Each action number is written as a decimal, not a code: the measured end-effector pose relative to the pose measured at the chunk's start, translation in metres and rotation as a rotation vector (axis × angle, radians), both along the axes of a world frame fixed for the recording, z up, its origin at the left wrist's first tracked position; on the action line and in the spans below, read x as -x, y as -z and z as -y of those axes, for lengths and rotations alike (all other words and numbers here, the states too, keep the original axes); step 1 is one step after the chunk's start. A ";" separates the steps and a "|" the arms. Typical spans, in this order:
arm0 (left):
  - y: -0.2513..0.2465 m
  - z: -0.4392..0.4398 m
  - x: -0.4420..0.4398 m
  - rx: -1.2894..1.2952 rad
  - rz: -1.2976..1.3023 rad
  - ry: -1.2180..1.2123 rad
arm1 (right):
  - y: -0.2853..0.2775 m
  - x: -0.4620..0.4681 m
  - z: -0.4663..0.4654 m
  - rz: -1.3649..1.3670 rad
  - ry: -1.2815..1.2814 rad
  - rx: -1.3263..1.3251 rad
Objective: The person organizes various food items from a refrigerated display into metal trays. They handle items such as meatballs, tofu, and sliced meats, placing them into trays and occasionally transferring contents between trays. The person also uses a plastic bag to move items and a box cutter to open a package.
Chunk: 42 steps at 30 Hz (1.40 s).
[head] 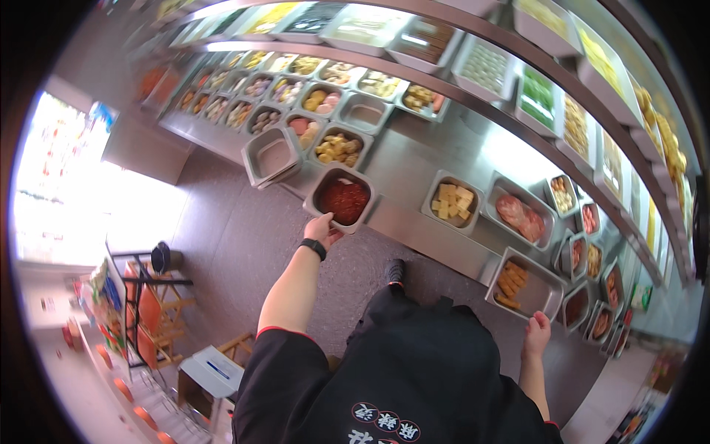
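Observation:
My left hand [323,228] grips the near rim of a stainless steel pan of dark red sauce [345,200], thumb on top. This pan juts past the front edge of the steel counter [427,227]. To the right, my right hand [537,334] is at the near rim of a steel pan of brown fried strips [513,283]. Its fingers are partly curled, and whether they hold the rim is unclear. Between the hands stand a pan of pale yellow cubes [454,202] and a pan of pink meat slices [518,216].
Rows of filled food pans [272,89] fill the counter's left part, with stacked steel pans [272,155] at the front edge. Shelves above carry white trays [485,66]. Smaller pans [593,261] crowd the right. Folding chairs [150,316] and an open cardboard box [208,372] stand left.

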<state>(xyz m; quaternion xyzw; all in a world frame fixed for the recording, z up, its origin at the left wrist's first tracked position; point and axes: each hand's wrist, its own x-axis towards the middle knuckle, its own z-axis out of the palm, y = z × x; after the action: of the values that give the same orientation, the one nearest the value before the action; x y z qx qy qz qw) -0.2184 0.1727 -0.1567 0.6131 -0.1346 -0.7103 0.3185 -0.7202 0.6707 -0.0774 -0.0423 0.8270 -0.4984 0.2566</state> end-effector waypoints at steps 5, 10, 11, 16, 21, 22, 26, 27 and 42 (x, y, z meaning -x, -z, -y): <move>-0.010 -0.016 0.003 0.070 -0.063 0.018 | -0.005 0.034 0.029 -0.155 -0.338 0.047; -0.005 -0.051 0.002 0.090 -0.137 0.074 | -0.005 0.027 0.051 -0.030 -0.478 -0.091; -0.013 -0.062 0.010 0.116 -0.114 0.132 | -0.006 0.027 0.049 -0.038 -0.522 -0.110; -0.016 -0.144 -0.001 0.153 -0.010 0.076 | -0.013 -0.022 0.080 -0.085 -0.822 -0.054; 0.014 -0.271 -0.048 0.115 0.088 0.100 | 0.002 -0.086 0.096 0.030 -0.923 0.009; 0.028 -0.301 -0.060 0.021 0.190 0.061 | 0.005 -0.100 0.101 0.064 -0.984 0.004; 0.047 -0.408 -0.127 -0.094 0.385 0.107 | -0.008 -0.137 0.115 0.161 -1.157 -0.012; 0.054 -0.436 -0.153 -0.118 0.399 0.137 | -0.006 -0.145 0.118 0.166 -1.185 -0.008; 0.002 -0.423 -0.408 0.071 1.003 0.112 | -0.015 -0.374 0.203 0.105 -1.329 0.116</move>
<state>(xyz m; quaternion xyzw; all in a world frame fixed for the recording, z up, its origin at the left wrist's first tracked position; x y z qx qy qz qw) 0.1898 0.5953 -0.1584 0.8595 -0.3280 -0.3391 0.1966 -0.3464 0.4675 -0.0625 -0.5323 0.5834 -0.2796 0.5461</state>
